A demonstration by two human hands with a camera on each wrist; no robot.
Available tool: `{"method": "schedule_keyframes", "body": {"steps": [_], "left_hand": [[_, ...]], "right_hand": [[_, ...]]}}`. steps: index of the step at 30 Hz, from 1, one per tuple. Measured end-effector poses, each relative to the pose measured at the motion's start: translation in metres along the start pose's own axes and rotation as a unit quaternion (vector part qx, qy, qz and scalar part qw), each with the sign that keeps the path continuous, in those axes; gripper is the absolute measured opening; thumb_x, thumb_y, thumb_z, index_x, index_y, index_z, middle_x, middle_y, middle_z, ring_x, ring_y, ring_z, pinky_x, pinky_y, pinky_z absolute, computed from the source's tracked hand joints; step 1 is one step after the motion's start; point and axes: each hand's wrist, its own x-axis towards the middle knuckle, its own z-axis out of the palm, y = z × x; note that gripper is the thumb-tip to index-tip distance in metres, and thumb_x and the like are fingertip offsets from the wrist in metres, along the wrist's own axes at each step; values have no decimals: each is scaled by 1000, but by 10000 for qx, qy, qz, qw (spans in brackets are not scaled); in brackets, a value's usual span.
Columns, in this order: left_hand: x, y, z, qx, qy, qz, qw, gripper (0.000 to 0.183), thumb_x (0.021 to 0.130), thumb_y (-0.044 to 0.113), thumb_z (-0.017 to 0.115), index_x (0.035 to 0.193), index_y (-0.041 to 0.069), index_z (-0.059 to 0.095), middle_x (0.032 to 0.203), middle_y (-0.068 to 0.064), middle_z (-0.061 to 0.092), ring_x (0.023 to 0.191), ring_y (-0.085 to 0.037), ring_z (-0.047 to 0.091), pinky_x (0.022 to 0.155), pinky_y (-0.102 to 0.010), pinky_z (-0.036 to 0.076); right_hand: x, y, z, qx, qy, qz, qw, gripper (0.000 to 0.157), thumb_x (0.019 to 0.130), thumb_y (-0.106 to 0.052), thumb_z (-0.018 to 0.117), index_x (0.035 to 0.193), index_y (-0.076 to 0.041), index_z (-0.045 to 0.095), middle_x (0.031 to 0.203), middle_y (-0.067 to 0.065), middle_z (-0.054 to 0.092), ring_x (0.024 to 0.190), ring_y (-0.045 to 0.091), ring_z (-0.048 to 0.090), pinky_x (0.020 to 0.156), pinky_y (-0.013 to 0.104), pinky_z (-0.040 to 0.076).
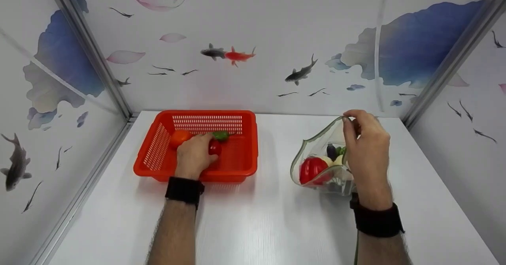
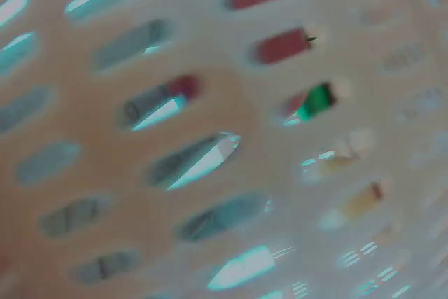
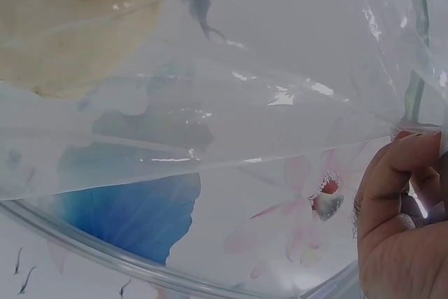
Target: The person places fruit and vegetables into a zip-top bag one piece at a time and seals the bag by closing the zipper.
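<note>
Inside a red plastic basket point(image 1: 250, 154), my left hand point(image 1: 195, 154) curls its fingers and thumb around a small red round fruit or vegetable point(image 1: 214, 147). Beside the hand lie an orange fruit point(image 1: 180, 138) and a green pepper point(image 1: 221, 135). My right hand point(image 1: 368, 150) pinches the green-edged rim of a clear bag point(image 1: 322, 138) and holds it up. Through the bag show a red bell pepper point(image 1: 312, 170), a dark eggplant-like item point(image 1: 331, 151) and pale round pieces. In the right wrist view, one pale piece point(image 3: 77, 26) presses close behind the film, left of the hand point(image 3: 406, 222).
Both containers stand on a white table point(image 1: 245, 225), basket left and bag right. Printed wall panels point(image 1: 253, 83) enclose the back and sides, with metal posts point(image 1: 93, 51) at the corners. The left wrist view is filled by a blurred slotted surface point(image 2: 280, 159).
</note>
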Motion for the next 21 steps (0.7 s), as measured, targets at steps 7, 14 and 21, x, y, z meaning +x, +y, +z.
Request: {"method": "schedule_keyframes", "body": {"steps": [7,14,21], "left_hand": [[-7,16,-13,-109,395,180,9990,62,102,30,94,158,17,71,152,-16,78,132,-42,78,115,-70,64],[-12,29,-20,-248,690,393,9965,65,102,31,94,161,20,69,157,-15,75,134,-43,78,118,-69,64],[-16,41,-22,-675,897,679,9914,65,101,30,94,160,20,69,157,-16,72,135,-43,78,121,-66,63]], "right_hand": [[0,0,1,-23,59,-53,10000,18,118,-9,69,129,-1,82,100,21,74,88,30,64,76,8,33],[0,-1,0,-7,23,-24,10000,19,119,-10,68,130,-2,81,101,20,74,89,30,63,76,6,33],[0,-1,2,41,40,-36,10000,18,118,-8,68,129,-1,81,100,20,73,88,28,63,76,7,34]]}}
